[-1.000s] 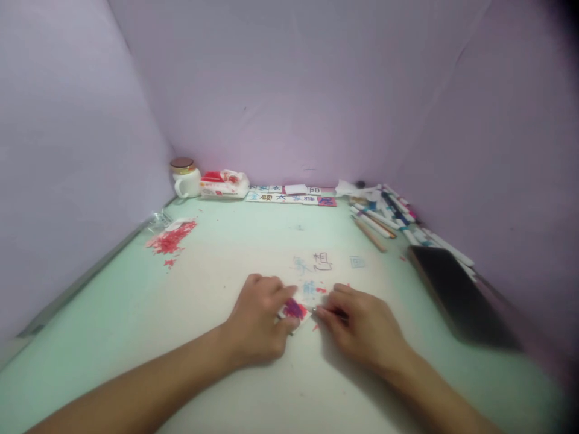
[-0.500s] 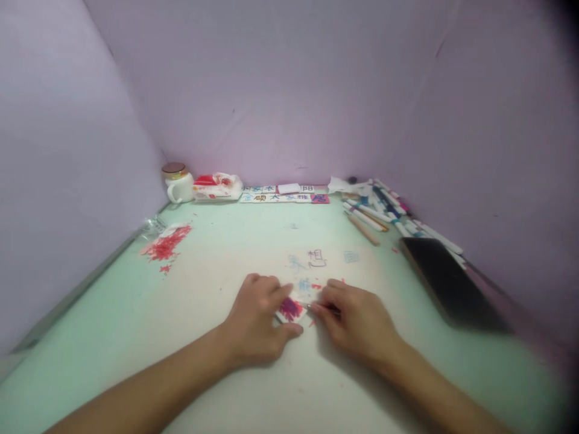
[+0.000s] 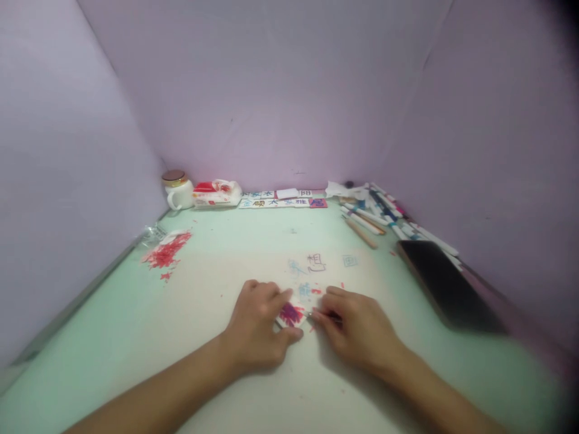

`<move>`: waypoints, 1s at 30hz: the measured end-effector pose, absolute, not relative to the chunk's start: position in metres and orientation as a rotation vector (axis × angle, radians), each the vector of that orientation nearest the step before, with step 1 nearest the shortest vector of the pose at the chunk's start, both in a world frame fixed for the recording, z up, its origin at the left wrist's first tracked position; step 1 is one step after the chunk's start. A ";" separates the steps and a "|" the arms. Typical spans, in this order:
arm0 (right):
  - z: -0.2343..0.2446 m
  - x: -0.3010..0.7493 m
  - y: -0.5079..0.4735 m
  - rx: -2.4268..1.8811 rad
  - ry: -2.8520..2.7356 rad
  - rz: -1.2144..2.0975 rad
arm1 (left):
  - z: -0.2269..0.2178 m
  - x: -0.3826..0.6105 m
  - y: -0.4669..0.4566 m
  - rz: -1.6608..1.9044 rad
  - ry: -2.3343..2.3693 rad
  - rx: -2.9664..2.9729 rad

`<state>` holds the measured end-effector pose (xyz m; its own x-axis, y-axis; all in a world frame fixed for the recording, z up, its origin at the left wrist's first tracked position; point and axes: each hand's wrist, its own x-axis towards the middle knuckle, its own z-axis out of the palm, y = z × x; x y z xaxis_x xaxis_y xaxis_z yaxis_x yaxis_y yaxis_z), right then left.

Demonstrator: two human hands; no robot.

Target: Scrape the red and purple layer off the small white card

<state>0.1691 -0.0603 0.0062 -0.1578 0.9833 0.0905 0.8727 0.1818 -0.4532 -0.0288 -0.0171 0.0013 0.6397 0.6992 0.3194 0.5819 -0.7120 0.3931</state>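
My left hand [image 3: 260,322] grips a small white block [image 3: 290,314] between thumb and fingers, low over the table. The block's upper face is coloured red and purple. From the right, my right hand [image 3: 355,322] pinches a thin carving tool [image 3: 308,314] whose metal tip is at the block's right edge. Most of the tool is hidden inside the curled fingers. A few red shavings [image 3: 316,291] lie on the pale sheet [image 3: 217,283] between and beyond the hands, close to blue and purple handwritten characters.
Red shavings [image 3: 167,252] are heaped at the left. Along the back stand a lidded white mug [image 3: 180,196], a tissue pack [image 3: 217,194] and rows of lettered tiles [image 3: 274,204]. Several pens [image 3: 367,222] and a black phone [image 3: 447,286] lie at the right.
The view has tilted slightly, so everything sits a little lower. Both hands keep their hold, and the tool tip stays at the block's right edge.
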 end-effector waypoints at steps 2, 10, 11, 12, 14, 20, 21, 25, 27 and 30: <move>0.006 0.169 -0.061 -1.764 -2.099 0.424 | 0.002 -0.028 -0.017 0.659 1.045 2.603; 0.008 0.163 -0.065 -1.836 -2.086 0.443 | 0.001 -0.029 -0.017 0.651 1.052 2.609; 0.008 0.163 -0.065 -1.844 -2.080 0.443 | 0.001 -0.029 -0.017 0.651 1.043 2.609; 0.009 0.163 -0.065 -1.849 -2.069 0.444 | 0.001 -0.029 -0.017 0.653 1.031 2.608; 0.010 0.167 -0.063 -1.847 -2.048 0.460 | 0.002 -0.030 -0.017 0.650 1.000 2.608; 0.016 0.191 -0.055 -1.809 -1.930 0.482 | -0.002 -0.032 -0.015 0.740 0.906 2.610; 0.016 0.194 -0.054 -1.783 -1.911 0.479 | -0.004 -0.033 -0.014 0.771 0.863 2.595; 0.015 0.196 -0.053 -1.680 -1.863 0.433 | -0.007 -0.037 -0.012 0.917 0.755 2.506; 0.014 0.193 -0.054 -1.636 -1.882 0.425 | -0.005 -0.036 -0.012 0.893 0.799 2.507; 0.011 0.189 -0.056 -1.564 -1.940 0.430 | 0.000 -0.033 -0.014 0.731 0.934 2.531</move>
<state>0.1888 -0.0563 0.0112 -0.1222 0.9605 0.2499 0.7647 0.2516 -0.5932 -0.0328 -0.0138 -0.0003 0.6505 0.6760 0.3462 0.4982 -0.7238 0.4773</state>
